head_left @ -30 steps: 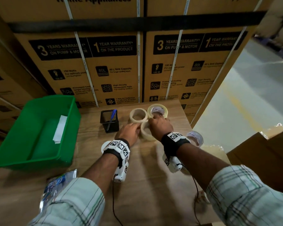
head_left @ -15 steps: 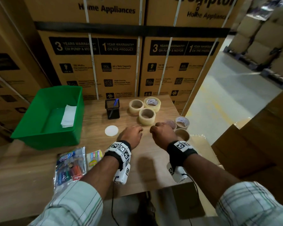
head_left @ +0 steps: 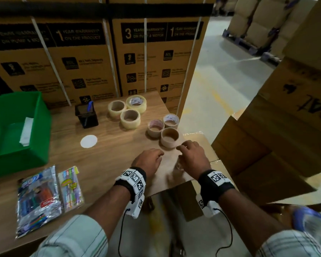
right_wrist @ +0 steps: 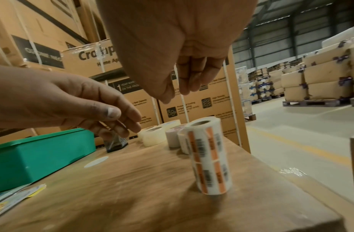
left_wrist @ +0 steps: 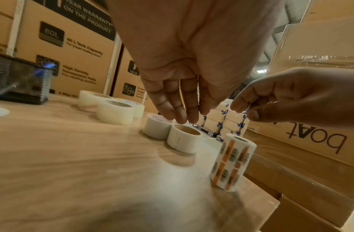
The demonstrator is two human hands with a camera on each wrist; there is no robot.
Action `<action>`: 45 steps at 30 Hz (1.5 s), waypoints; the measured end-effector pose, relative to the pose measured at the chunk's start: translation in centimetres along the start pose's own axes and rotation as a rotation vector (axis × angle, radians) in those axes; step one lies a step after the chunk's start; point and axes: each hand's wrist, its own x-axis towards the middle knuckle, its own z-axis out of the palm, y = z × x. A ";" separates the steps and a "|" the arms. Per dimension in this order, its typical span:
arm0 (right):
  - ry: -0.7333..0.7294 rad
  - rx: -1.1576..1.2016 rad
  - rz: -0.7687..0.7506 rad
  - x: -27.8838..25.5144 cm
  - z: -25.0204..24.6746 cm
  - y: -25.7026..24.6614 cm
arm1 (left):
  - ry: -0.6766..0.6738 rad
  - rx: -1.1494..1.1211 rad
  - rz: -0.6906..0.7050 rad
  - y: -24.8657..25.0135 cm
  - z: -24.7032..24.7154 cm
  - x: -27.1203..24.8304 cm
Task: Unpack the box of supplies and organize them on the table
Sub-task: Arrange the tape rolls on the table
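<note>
Both hands hover over the front right part of the wooden table, holding nothing. My left hand has relaxed fingers hanging above the small rolls. My right hand hangs with loose fingers just above an upright roll of orange-and-white labels, also seen in the left wrist view; the head view hardly shows it. Three small paper-core rolls sit just beyond the hands. Three clear tape rolls stand further back.
A green bin holding a white paper stands at the left. A black mesh pen holder and a white disc lie mid-table. Two marker packs lie at the front left. Cardboard boxes crowd the table's right side.
Both hands have drawn back from the clear tape rolls and moved right, toward the table's front right corner. The head view has swung right and down.
</note>
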 end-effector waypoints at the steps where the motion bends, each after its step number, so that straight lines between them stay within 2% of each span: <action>1: -0.012 -0.001 0.011 -0.1 0.1 1.1 | -0.004 -0.005 -0.003 0.7 0.7 0.4; 4: -0.058 0.041 0.029 -0.4 0.8 3.8 | 0.014 0.010 -0.015 2.7 2.5 1.6; 9: -0.120 0.152 0.003 -0.5 2.0 6.2 | -0.013 0.066 -0.114 3.8 4.3 3.0; 13: -0.276 0.245 -0.093 0.2 2.3 6.4 | -0.039 0.119 -0.174 4.2 4.8 3.6; 16: -0.369 0.229 -0.182 1.1 2.6 6.3 | -0.031 0.111 -0.235 4.5 4.4 4.0; 24: -0.375 0.354 -0.254 4.0 1.6 6.9 | 0.016 0.038 -0.327 4.2 3.2 4.4; 28: -0.358 0.363 -0.350 7.9 -0.7 6.8 | 0.066 0.023 -0.304 3.8 1.8 6.1; 32: -0.386 0.254 -0.396 13.1 -2.9 6.3 | 0.114 0.009 -0.343 1.8 -0.7 8.3; 35: -0.371 0.200 -0.349 17.2 -4.0 5.8 | 0.134 0.020 -0.376 0.0 -2.5 10.9; 39: -0.344 0.171 -0.265 23.0 -4.0 5.2 | 0.154 0.043 -0.347 -2.1 -4.7 15.5; 45: -0.371 0.104 -0.138 30.6 -2.1 4.2 | 0.089 0.031 -0.375 -5.7 -6.2 21.6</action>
